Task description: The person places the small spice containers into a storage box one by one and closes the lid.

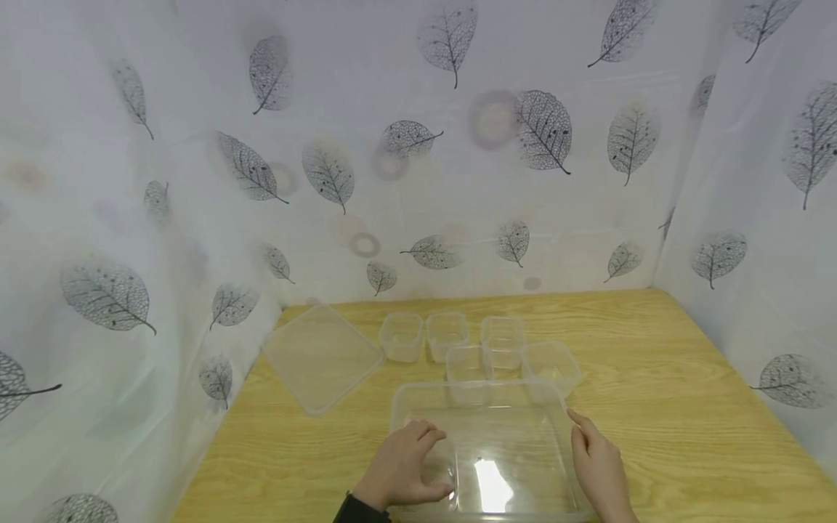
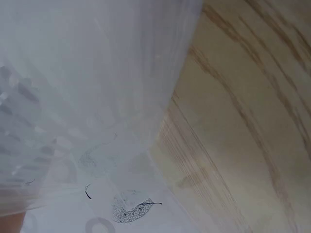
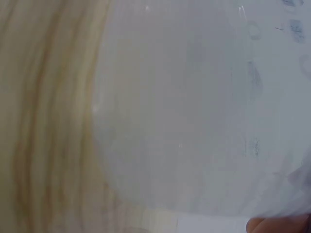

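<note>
A large clear plastic box [image 1: 503,436] stands at the table's front, its rim facing up. My left hand [image 1: 408,468] reaches over its left side, thumb and fingers curved around a faint small clear container [image 1: 437,465] inside the box. Much of that container is hidden by the hand and glare. My right hand [image 1: 601,468] holds the box's right side, thumb and index finger at the rim. In the right wrist view the box's cloudy wall [image 3: 170,111] fills the middle, with a fingertip [image 3: 277,224] at the lower edge. Translucent plastic [image 2: 97,73] covers much of the left wrist view.
Several small clear containers [image 1: 401,336] stand in a loose group behind the box, two of them close to its far rim. A clear flat lid [image 1: 323,356] lies at the back left of the wooden table [image 1: 667,392]. Leaf-patterned sheeting [image 1: 458,196] surrounds the table.
</note>
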`<state>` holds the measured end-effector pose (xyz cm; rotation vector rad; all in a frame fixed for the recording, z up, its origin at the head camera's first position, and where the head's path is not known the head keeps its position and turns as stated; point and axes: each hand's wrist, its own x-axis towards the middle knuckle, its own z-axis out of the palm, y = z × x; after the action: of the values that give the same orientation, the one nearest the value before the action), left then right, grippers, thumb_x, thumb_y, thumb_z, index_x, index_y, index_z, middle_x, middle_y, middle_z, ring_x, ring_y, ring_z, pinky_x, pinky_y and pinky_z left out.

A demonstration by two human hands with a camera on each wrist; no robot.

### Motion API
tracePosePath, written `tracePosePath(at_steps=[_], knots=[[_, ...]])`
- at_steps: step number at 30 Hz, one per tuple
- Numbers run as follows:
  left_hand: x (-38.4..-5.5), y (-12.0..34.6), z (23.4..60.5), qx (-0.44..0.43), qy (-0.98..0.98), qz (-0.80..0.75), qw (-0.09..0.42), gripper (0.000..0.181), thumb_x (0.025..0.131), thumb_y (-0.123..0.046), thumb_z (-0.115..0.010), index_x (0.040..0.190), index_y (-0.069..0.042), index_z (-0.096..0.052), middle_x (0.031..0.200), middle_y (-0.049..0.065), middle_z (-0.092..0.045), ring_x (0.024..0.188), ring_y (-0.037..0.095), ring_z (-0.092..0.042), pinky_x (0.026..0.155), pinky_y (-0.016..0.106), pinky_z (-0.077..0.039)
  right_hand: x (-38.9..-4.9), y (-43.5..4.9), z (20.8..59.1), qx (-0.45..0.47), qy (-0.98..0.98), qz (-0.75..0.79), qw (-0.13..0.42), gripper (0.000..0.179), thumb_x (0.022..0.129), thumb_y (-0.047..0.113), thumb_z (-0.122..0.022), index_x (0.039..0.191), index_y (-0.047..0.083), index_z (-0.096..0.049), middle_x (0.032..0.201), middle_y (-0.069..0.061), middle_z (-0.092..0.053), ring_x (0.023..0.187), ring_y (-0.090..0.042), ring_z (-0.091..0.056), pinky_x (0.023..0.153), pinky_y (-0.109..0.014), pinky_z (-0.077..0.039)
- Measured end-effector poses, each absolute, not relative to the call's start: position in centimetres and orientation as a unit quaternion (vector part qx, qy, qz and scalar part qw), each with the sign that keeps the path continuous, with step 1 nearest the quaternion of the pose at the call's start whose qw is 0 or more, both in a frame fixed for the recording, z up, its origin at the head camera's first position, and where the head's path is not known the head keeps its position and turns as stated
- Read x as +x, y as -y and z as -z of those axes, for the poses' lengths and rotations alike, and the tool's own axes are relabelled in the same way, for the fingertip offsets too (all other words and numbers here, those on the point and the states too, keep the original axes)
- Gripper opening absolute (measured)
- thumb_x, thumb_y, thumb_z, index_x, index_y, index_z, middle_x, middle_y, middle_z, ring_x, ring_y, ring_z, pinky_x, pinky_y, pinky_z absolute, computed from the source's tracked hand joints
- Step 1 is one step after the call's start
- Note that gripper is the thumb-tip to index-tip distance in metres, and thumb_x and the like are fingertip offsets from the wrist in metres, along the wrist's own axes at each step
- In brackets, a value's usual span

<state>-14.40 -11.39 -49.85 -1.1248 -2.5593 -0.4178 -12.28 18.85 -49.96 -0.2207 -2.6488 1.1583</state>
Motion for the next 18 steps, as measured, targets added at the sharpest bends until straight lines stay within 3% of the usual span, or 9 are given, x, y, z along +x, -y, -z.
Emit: tracePosePath(at_steps=[11,18], knots=[[-14.17,11.32,49.72,-0.383,0.9,0.17,0.121,0.052,0.069,-0.054,-0.061,0.101,-0.012,-0.06,0.095,-0.005,-0.057,0.083,0.01,-0.053,0.069,0.024,-0.046,-12.13,-18.93,49.82,-0.074,0.904,-0.402,0.123,0.032,0.094,0.012,-0.034,0.118,0.0,-0.052,0.047,0.004,-0.031,0.035,-0.005,-0.024,0.031,-0.02,-0.027],[-14.18,11.41,49.77,-0.391,0.893,0.178,0.135,0.049,0.068,-0.05,-0.063,0.099,-0.012,-0.061,0.092,-0.006,-0.059,0.081,0.009,-0.054,0.068,0.024,-0.045,-12.13,-18.87,49.78,-0.081,0.901,-0.41,0.116,0.033,0.095,0.013,-0.034,0.119,-0.001,-0.052,0.048,0.003,-0.031,0.036,-0.006,-0.025,0.032,-0.02,-0.027]])
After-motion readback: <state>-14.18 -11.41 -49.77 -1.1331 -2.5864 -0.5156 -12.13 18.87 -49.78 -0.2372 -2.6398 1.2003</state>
